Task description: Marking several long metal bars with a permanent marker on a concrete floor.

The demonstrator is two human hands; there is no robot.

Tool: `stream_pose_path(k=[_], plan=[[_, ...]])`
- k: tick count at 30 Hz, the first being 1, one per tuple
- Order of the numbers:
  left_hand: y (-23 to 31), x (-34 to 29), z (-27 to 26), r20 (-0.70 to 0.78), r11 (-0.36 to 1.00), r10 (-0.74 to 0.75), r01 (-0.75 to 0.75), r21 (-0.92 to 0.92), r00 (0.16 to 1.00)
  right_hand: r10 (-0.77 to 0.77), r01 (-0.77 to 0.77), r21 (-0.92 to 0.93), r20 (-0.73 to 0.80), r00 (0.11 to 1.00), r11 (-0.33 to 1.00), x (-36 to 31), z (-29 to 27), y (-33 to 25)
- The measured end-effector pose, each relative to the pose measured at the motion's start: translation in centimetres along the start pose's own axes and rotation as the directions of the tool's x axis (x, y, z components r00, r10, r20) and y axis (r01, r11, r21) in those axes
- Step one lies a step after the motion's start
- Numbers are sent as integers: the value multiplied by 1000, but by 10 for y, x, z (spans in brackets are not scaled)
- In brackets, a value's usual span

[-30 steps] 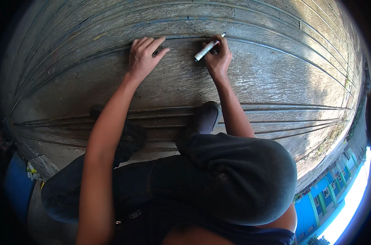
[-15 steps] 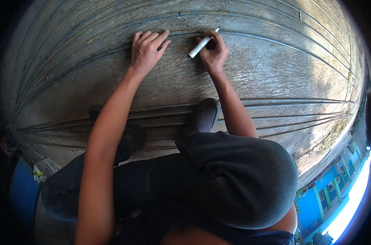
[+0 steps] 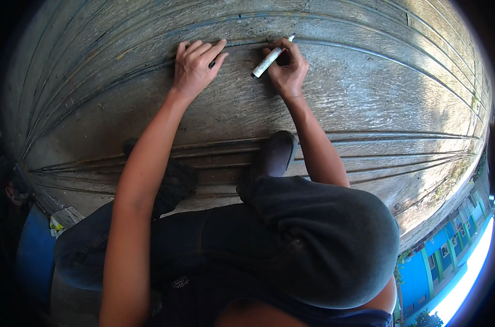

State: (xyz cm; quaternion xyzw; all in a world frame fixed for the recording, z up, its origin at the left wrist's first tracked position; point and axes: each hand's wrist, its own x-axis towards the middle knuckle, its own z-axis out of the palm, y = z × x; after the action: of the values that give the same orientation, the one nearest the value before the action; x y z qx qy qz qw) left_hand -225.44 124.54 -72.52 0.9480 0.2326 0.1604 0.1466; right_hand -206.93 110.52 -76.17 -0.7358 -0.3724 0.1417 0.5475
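A white marker [image 3: 267, 63] with a black end sits in the closed fingers of my right hand [image 3: 290, 73]. It lies slanted, its far end close to a thin metal rod [image 3: 334, 46] on the concrete. Across a gap to the left, my left hand [image 3: 193, 68] rests at the same line of rod, index finger reaching along it. A small black piece [image 3: 212, 64], perhaps a cap, shows between that hand's thumb and curled fingers; most of it is hidden.
Several long rods [image 3: 400, 136] run across the concrete floor [image 3: 220, 117], some by my shoes [image 3: 275, 154], others farther off. My bent knee [image 3: 362, 240] rises at the lower right. A blue building [image 3: 438, 256] shows at the right rim.
The view has shifted slightly. Both hands keep almost the same places and grips; the right hand and its marker tilt only a little.
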Motion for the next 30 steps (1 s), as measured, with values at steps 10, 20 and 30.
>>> stream_pose_path(k=[10, 20, 30], plan=[[-2, 1, -2, 23, 1000, 5, -5, -5, 1000, -21, 21, 1, -4, 1000, 1000, 0, 1, 3], [0, 1, -1, 25, 1000, 13, -13, 0, 1000, -24, 24, -13, 8, 1000, 1000, 0, -1, 1], [-3, 1, -2, 48, 1000, 4, -3, -17, 999, -51, 51, -39, 2, 999, 998, 0, 0, 2]])
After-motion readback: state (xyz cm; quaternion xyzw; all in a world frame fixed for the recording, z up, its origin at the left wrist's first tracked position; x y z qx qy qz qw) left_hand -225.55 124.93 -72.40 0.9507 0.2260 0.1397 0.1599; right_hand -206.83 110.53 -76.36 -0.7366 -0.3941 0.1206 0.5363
